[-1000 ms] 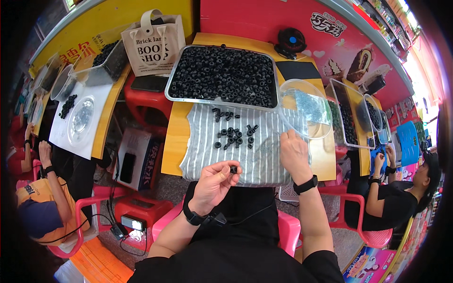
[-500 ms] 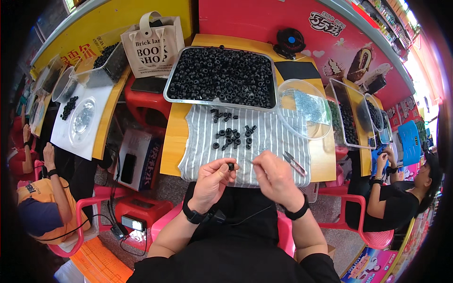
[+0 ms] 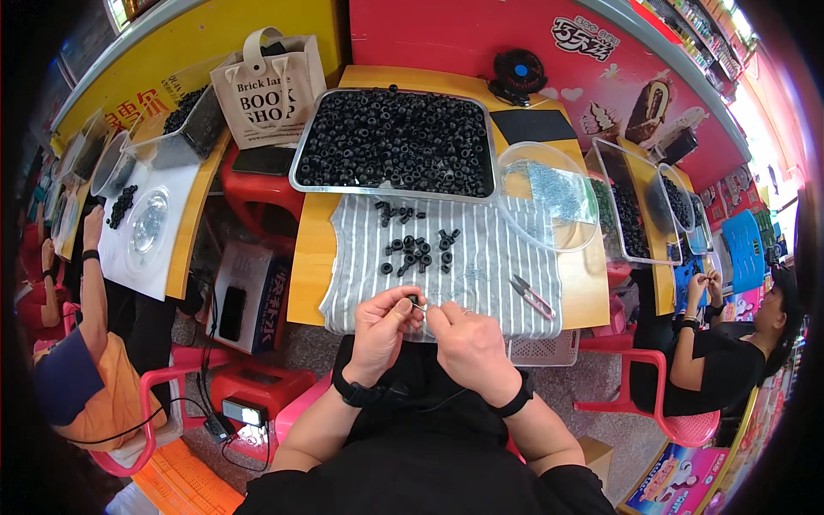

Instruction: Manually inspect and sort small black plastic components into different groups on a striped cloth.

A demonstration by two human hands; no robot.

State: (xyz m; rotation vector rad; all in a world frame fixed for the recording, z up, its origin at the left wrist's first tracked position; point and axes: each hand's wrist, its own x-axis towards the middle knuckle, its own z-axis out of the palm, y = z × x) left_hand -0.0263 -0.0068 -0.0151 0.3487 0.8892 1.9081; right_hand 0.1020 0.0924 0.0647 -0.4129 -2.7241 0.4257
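My left hand (image 3: 379, 335) pinches a small black plastic ring-shaped part (image 3: 415, 300) between thumb and fingertips, above the near edge of a grey striped cloth (image 3: 356, 287). Close beside it, my right hand (image 3: 477, 350) is closed, and a thin metal pin (image 3: 421, 306) shows between its fingertips and the black part. Whether the pin's tip is inside the part I cannot make out. Beyond my hands, several loose black parts (image 3: 418, 256) lie in small groups on the cloth. Thread snips (image 3: 532, 297) rest at the right, near a few scattered tiny silvery pieces (image 3: 470, 275).
A metal tray (image 3: 390, 193) heaped with black parts stands behind the cloth. To its right sits a clear round tub (image 3: 577, 248) with small silvery pieces. A black fan (image 3: 519, 73) and a cloth bag (image 3: 270, 90) stand farther back. People sit at tables on both sides.
My right hand has moved left and down, up to the black part in my left hand. The left hand keeps its pinch. At the left, another person's arm has reached farther forward.
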